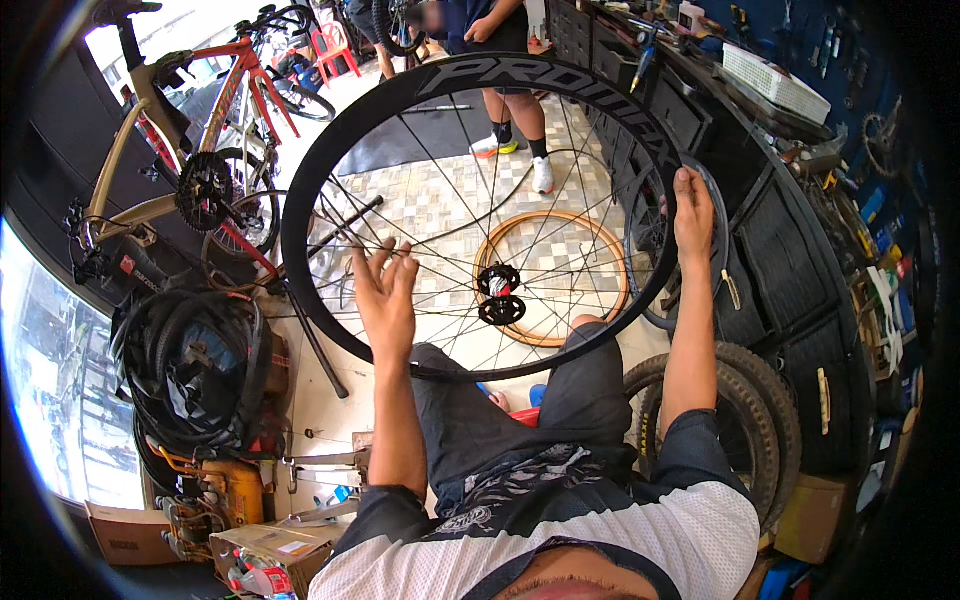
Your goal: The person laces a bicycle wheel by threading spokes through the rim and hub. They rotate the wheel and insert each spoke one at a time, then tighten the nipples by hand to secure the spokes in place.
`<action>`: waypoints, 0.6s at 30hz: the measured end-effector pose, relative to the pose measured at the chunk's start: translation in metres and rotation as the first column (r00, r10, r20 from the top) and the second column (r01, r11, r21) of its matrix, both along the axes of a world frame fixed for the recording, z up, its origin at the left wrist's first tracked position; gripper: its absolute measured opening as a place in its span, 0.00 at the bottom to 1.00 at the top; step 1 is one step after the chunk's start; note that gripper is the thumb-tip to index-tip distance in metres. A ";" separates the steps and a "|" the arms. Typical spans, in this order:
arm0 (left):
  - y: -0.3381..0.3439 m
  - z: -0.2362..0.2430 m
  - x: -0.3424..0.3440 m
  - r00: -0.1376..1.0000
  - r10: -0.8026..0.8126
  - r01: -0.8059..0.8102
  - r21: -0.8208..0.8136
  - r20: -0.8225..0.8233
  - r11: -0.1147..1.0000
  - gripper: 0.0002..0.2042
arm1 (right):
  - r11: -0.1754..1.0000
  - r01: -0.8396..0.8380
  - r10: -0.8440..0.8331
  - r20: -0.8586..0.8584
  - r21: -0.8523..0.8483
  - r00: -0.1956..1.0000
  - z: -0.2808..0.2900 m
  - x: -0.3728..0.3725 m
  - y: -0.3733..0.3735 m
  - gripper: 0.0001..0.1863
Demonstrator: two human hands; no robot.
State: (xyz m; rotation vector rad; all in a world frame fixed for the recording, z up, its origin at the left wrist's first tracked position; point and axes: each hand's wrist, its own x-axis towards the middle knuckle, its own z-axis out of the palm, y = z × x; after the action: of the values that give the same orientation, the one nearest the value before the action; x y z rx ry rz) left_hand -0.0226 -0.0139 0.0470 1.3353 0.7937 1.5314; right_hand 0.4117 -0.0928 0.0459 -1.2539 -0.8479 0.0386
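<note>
A black bicycle wheel (330,165) with a deep rim, large grey lettering and thin spokes is tilted up before me, its lower edge by my thighs. Its black hub (500,281) carries disc-like flanges and a small red and white mark. My right hand (692,225) grips the rim's right side, thumb hidden. On the left, my left hand (386,305) is open, fingers spread upward over the spokes; whether it touches them I cannot tell. Through the spokes a tan hoop, like a tyre or rim (612,245), shows on the tiled floor.
Bicycle frames (215,105) stand at the left, above coiled black tyres (190,360). Knobby tyres (765,430) lean at my right, beside black drawers (770,240). A white basket (775,82) sits on the tool-laden bench. Another person (525,110) stands beyond the wheel. A cardboard box (275,550) lies lower left.
</note>
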 end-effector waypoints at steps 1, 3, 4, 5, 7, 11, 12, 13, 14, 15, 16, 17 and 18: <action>-0.009 -0.014 0.000 0.998 0.048 -0.048 0.013 -0.031 0.999 0.43 | 1.000 -0.025 0.025 0.001 0.012 1.000 -0.004 0.000 0.007 0.24; -0.034 -0.039 0.009 0.967 0.100 -0.078 0.099 -0.235 0.992 0.44 | 0.997 -0.069 0.069 0.003 0.038 0.998 -0.011 0.001 0.016 0.24; -0.048 -0.039 0.018 0.888 0.136 -0.061 0.180 -0.440 0.982 0.44 | 0.997 -0.053 0.052 0.010 0.047 0.999 -0.017 0.007 0.019 0.24; -0.066 -0.022 0.031 0.832 0.108 -0.022 0.163 -0.544 0.986 0.43 | 0.998 -0.036 0.036 0.015 0.053 0.999 -0.027 0.016 0.020 0.24; -0.062 -0.032 0.044 0.786 0.194 0.016 0.333 -0.587 0.943 0.38 | 0.997 -0.047 0.047 -0.005 0.066 0.999 -0.027 0.016 0.022 0.24; -0.042 -0.032 0.058 0.894 0.081 0.046 0.272 -0.441 0.961 0.31 | 0.996 0.090 -0.091 0.040 0.010 0.995 -0.018 0.008 0.011 0.24; -0.042 -0.026 0.060 0.890 0.012 0.091 0.204 -0.456 0.975 0.31 | 0.966 0.260 -0.256 0.165 -0.004 0.952 -0.009 -0.002 0.005 0.23; -0.041 -0.021 0.063 0.883 -0.055 0.134 0.139 -0.466 0.981 0.30 | 0.907 0.421 -0.405 0.289 0.007 0.867 0.004 -0.014 -0.001 0.22; -0.042 -0.020 0.064 0.889 -0.015 0.097 0.157 -0.457 0.983 0.27 | 0.842 0.527 -0.519 0.440 0.115 0.733 0.023 -0.031 -0.004 0.21; -0.040 -0.018 0.062 0.892 -0.028 0.092 0.121 -0.451 0.988 0.25 | 0.765 0.598 -0.612 0.557 0.239 0.560 0.044 -0.056 -0.005 0.21; -0.037 -0.015 0.060 0.893 -0.048 0.096 0.084 -0.448 0.992 0.24 | 0.674 0.639 -0.687 0.634 0.371 0.356 0.058 -0.081 -0.007 0.21; -0.033 -0.012 0.059 0.892 -0.075 0.106 0.045 -0.446 0.993 0.22 | 0.858 0.480 -0.494 0.557 0.186 0.667 0.063 -0.107 -0.006 0.19; -0.030 -0.013 0.058 0.900 -0.075 0.105 0.046 -0.430 0.993 0.18 | 0.949 0.288 -0.304 0.595 0.126 0.744 0.060 -0.122 0.000 0.19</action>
State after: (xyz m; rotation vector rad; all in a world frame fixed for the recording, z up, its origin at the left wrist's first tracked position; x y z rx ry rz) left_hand 0.0354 -0.0436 0.0340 1.7690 0.9385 1.2128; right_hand 0.2898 -0.0932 0.1059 -1.3833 -1.1818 -0.6735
